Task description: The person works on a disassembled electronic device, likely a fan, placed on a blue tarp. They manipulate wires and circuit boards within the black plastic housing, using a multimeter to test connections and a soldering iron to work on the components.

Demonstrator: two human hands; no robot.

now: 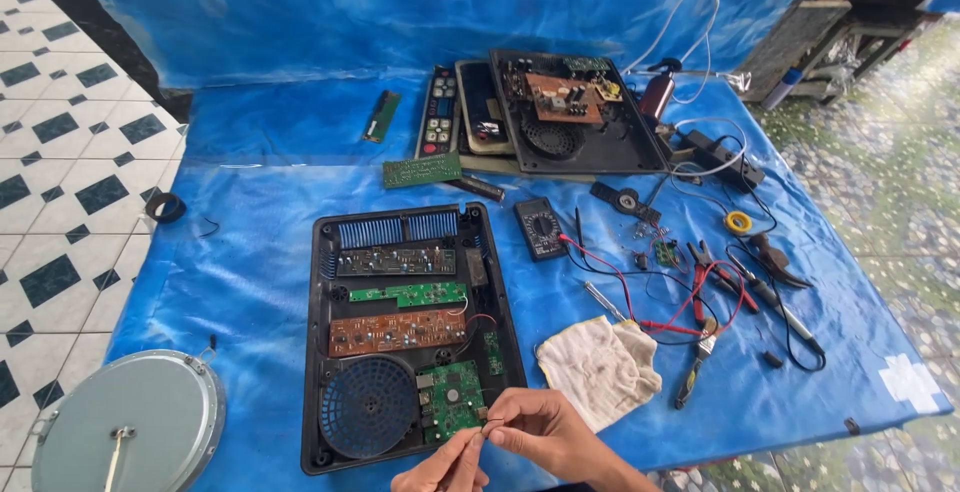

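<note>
My left hand and my right hand meet at the bottom of the view, over the near edge of an open black appliance case. Together their fingertips pinch a thin dark wire. The wire sits just beside a green circuit board in the case's near right corner. Inside the case there are also a round black fan grille, a brown board, a second green board and a blue heat sink.
On the blue-covered table lie a white cloth, a black multimeter with red leads, pliers, a second opened case, loose boards and a power strip. A round metal disc sits at the near left corner.
</note>
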